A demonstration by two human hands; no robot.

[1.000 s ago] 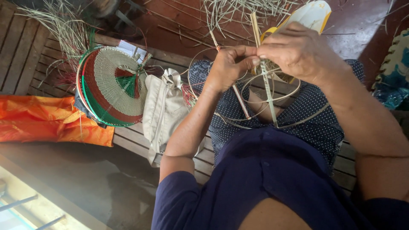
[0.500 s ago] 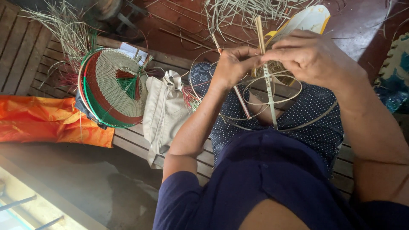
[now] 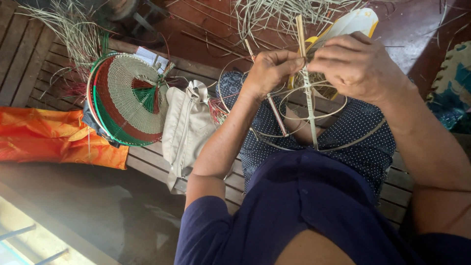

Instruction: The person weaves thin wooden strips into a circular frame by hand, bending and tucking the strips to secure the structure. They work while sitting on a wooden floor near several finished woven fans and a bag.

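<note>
Body only: dark navy top (image 3: pixel 314 206), plain fabric, no print or logo visible. Short sleeves, ending above the elbow; the left sleeve (image 3: pixel 206 221) shows a clean hemmed edge. Forearms bare from there down. Lower garment is a dark blue skirt or trousers (image 3: pixel 365 142) with a fine white polka-dot pattern, dots small and evenly spaced; can't tell which garment type. Left hand (image 3: pixel 267 68) and right hand (image 3: pixel 360 66) both bare, no gloves. No watch, bracelet or rings visible on wrists or fingers. Feet and face out of view.
</note>
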